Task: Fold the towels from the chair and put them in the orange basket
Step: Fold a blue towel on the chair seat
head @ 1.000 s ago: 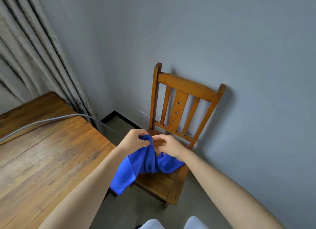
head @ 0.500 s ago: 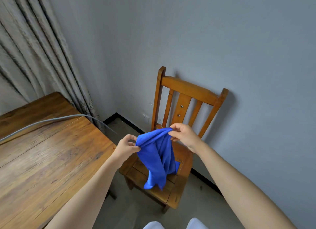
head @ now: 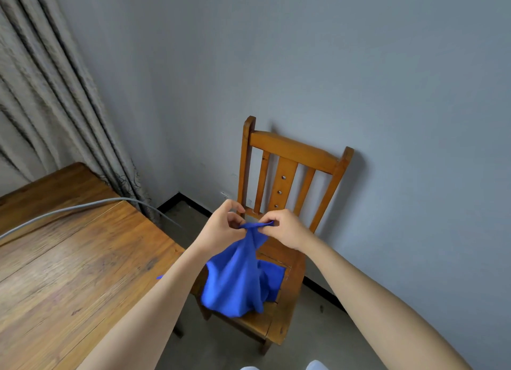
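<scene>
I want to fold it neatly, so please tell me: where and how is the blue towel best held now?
Probably by two neighbouring corners of one edge, pinched from above. Now both hands, left hand and right hand, pinch the blue towel at one bunched spot, so it hangs crumpled over the chair seat. Sliding the fingers apart along the top edge should spread it flat.

Head-worn camera looks forward and down, close above the chair (head: 279, 325).

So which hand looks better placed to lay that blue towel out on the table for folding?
Probably the left hand: the wooden table lies on its side. Both it and the right hand pinch the blue towel at its top, over the chair.
</scene>
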The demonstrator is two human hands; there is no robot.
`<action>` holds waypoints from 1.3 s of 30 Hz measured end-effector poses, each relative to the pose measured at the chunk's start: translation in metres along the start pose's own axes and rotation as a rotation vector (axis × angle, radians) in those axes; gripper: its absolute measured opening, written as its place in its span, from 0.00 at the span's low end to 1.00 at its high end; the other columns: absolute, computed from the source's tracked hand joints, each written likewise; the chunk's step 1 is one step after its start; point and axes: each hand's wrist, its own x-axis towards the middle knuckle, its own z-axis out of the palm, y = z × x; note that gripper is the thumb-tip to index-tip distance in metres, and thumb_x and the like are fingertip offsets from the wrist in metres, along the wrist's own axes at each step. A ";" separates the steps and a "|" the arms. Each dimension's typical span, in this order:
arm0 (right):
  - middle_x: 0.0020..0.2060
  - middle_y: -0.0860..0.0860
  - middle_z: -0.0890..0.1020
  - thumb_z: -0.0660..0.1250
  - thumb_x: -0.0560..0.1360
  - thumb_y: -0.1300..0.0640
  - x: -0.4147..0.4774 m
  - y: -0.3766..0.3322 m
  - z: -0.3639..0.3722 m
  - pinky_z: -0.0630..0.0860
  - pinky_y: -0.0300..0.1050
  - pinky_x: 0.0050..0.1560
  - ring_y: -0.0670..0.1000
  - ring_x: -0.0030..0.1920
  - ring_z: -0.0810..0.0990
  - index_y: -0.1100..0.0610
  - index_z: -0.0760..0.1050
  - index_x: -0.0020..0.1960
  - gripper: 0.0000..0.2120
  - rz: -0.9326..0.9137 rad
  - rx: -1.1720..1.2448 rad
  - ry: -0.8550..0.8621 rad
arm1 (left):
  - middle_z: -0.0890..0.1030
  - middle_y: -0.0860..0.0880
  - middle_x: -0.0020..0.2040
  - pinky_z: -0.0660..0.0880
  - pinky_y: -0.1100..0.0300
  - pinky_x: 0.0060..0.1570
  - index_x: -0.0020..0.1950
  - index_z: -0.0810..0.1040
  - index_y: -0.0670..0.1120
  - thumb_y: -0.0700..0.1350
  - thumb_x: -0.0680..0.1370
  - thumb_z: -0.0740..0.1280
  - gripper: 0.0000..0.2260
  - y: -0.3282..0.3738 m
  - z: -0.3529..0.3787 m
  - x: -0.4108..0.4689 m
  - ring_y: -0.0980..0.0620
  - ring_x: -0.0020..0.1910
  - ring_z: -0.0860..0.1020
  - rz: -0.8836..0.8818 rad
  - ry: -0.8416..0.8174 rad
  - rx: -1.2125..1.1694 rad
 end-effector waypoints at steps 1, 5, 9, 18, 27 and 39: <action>0.42 0.51 0.79 0.65 0.75 0.62 -0.002 0.000 -0.002 0.71 0.34 0.43 0.42 0.40 0.74 0.61 0.80 0.51 0.08 0.006 0.014 0.034 | 0.77 0.50 0.39 0.74 0.67 0.35 0.51 0.67 0.48 0.30 0.71 0.67 0.17 -0.003 0.001 0.000 0.52 0.37 0.77 -0.016 -0.005 0.027; 0.43 0.51 0.80 0.63 0.76 0.64 -0.004 -0.011 -0.013 0.71 0.25 0.38 0.39 0.40 0.74 0.62 0.80 0.52 0.09 -0.042 0.013 0.059 | 0.76 0.50 0.41 0.72 0.66 0.34 0.50 0.68 0.48 0.33 0.70 0.68 0.15 -0.026 0.012 -0.006 0.52 0.40 0.76 -0.140 -0.010 0.148; 0.44 0.50 0.80 0.63 0.76 0.64 -0.005 -0.021 -0.031 0.71 0.26 0.38 0.40 0.41 0.74 0.61 0.80 0.53 0.09 -0.033 0.041 0.190 | 0.75 0.50 0.44 0.69 0.68 0.33 0.50 0.68 0.48 0.34 0.72 0.66 0.13 -0.052 0.018 -0.015 0.51 0.44 0.74 -0.253 0.051 0.184; 0.41 0.47 0.79 0.63 0.75 0.66 -0.011 -0.002 -0.083 0.72 0.33 0.45 0.48 0.47 0.76 0.57 0.79 0.47 0.07 0.043 0.228 0.490 | 0.80 0.45 0.40 0.72 0.64 0.32 0.42 0.75 0.46 0.36 0.76 0.65 0.06 -0.067 -0.016 -0.018 0.49 0.39 0.77 -0.302 0.229 -0.035; 0.42 0.53 0.81 0.64 0.76 0.62 -0.022 0.050 -0.094 0.76 0.42 0.44 0.50 0.42 0.78 0.59 0.79 0.48 0.05 0.253 0.042 0.395 | 0.80 0.42 0.40 0.74 0.59 0.36 0.43 0.80 0.44 0.36 0.77 0.65 0.06 -0.069 -0.054 -0.011 0.48 0.40 0.77 -0.289 0.301 -0.292; 0.38 0.56 0.77 0.61 0.76 0.63 0.046 0.031 -0.146 0.77 0.37 0.34 0.51 0.34 0.76 0.58 0.75 0.46 0.05 0.210 0.240 0.751 | 0.81 0.54 0.28 0.74 0.69 0.30 0.41 0.77 0.44 0.35 0.79 0.60 0.10 0.005 -0.106 0.078 0.61 0.28 0.78 -0.105 0.303 -0.631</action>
